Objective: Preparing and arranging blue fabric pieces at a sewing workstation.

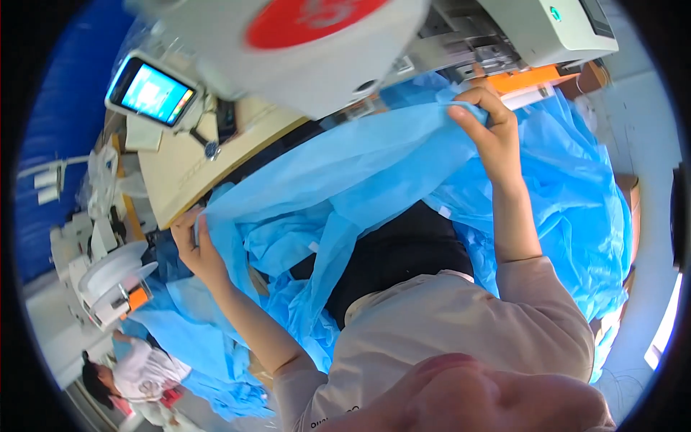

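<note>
A long strip of thin light-blue fabric is stretched between my two hands, in front of the white machine head. My left hand pinches its left end beside the corner of the pale tabletop. At the upper right, my right hand grips the other end between thumb and fingers, close to the machine's working area. A narrower band of the same fabric hangs from the strip over my dark-clothed lap. More of the blue cloth droops below my left hand.
A large heap of blue fabric lies to my right. The white sewing machine stands ahead, with a lit control screen above the pale tabletop. Another machine is at the left. A person works at the lower left.
</note>
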Demonstrator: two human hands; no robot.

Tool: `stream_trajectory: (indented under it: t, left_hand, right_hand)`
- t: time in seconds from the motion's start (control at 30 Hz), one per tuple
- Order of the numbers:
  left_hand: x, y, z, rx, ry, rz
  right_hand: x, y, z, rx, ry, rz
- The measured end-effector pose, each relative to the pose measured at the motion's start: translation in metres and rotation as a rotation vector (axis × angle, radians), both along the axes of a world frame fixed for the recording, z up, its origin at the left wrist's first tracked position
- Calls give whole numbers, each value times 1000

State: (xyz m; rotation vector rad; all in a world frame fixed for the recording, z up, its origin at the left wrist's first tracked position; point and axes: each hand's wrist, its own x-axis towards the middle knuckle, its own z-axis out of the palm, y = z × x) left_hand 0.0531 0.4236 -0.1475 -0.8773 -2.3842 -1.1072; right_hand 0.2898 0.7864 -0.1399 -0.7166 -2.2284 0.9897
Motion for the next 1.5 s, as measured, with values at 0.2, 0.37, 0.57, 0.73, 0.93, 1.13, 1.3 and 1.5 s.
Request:
stream_trajectory:
  t: [0.2, 0.37, 0.57, 0.73, 0.93, 1.13, 1.3, 1.5]
  left_hand:
    - [22, 37, 29, 14, -384, -255]
    - [31, 81, 11, -89, -309, -400]
    - [24, 75, -20, 24, -44, -186]
    - [16, 92, -10, 85, 48, -78]
    - [48, 37, 29, -308, -494, -350]
    - [45, 22, -18, -67, -73, -23]
    - [41, 17, -18, 85, -273, -166]
    - [30, -19, -78, -214, -264, -84]
  right_hand:
    - [56, 22, -7, -640, 201, -200]
    - [35, 53, -15, 288, 142, -544]
    - [14, 73, -26, 826, 39, -372]
    - [3, 97, -16, 1152, -210, -352]
    - [-12, 44, 1, 857, 32, -126]
    - [-50, 21, -26, 198, -56, 175]
    - [-56, 49, -45, 499, 206, -46]
    - [-66, 27, -79, 603, -213, -124]
